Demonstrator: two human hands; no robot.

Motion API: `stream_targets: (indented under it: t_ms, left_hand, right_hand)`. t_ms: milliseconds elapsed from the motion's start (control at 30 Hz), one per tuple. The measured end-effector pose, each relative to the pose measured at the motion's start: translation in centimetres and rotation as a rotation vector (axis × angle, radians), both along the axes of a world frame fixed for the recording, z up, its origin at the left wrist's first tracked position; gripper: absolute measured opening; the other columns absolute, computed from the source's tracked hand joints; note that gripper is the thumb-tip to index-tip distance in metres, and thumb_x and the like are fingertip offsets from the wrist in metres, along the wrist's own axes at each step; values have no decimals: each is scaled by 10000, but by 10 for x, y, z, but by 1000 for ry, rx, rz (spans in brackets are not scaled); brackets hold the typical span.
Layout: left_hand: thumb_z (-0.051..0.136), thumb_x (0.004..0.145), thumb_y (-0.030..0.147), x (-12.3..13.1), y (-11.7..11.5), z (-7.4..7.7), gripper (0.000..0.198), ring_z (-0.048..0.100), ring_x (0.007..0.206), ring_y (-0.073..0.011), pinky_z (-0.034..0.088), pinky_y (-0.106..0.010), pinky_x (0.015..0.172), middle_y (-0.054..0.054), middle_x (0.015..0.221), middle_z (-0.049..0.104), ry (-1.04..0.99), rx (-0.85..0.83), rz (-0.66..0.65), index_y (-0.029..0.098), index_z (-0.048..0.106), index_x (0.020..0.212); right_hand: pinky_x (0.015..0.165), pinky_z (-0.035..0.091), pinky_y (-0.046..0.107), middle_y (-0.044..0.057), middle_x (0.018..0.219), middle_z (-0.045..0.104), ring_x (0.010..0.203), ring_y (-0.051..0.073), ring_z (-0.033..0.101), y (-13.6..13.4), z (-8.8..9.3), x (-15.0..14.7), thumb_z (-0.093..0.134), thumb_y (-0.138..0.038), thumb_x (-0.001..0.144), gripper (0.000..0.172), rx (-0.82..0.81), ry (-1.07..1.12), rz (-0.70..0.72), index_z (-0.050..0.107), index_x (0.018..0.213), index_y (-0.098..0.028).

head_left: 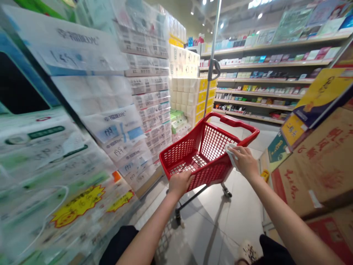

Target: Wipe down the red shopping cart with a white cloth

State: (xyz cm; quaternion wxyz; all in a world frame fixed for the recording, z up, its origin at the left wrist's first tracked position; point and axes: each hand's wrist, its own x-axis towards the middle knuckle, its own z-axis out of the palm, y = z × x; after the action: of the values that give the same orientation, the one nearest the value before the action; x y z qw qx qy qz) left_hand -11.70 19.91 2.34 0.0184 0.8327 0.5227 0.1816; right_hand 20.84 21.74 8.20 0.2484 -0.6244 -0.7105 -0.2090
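A red plastic shopping cart [212,178] with lattice sides stands on wheels in the aisle before me, and its basket holds nothing that I can see. My left hand [179,184] is closed over the near rim at the basket's left end. My right hand [244,160] pinches a white cloth or wipe [232,150] against the rim, close to the handle end. Part of the cloth hangs over the basket's side. The cart's red handle [237,124] rises at the far right, touched by neither hand.
Wrapped tissue packs [150,88] are stacked high on the left. Cardboard boxes [322,162] crowd the right side. Behind the cart stands a metal pole [213,44], and shelves of small goods [261,81] line the back. Pale floor tiles [204,224] lie beneath.
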Motion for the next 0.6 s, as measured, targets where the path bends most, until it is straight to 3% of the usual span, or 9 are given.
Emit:
stream_targets:
  t_ms: [167,367,600]
  left_hand:
    - [325,989,535,1,-20,10,366,654,874,-187,442,-268,728,-12,1006,693,29,-52,47,303,584,1105]
    - [449,953,514,-6,-34,15,304,651,943,-207,437,-279,747,-21,1066,687,91,-68,22,310,548,1155]
    - [415,973,489,-16,-56,16,301,651,965,-205,426,-275,759,-29,1075,696,103,-82,21,317,541,1186]
  right_hand:
    - [668,503,301,34,1177,621,1053,236,512,-30,-14,-62,481,-286,929,301,-81,47,73,641,1182,-320]
    - [654,481,270,44,1224,594,1082,223,483,-78,-34,-153,468,-286,943,321,-157,86,103,598,1232,-338]
    - [711,470,264,49,1276,566,1114,214,482,-107,-26,-176,434,-309,969,312,-206,5,92,602,1231,-334]
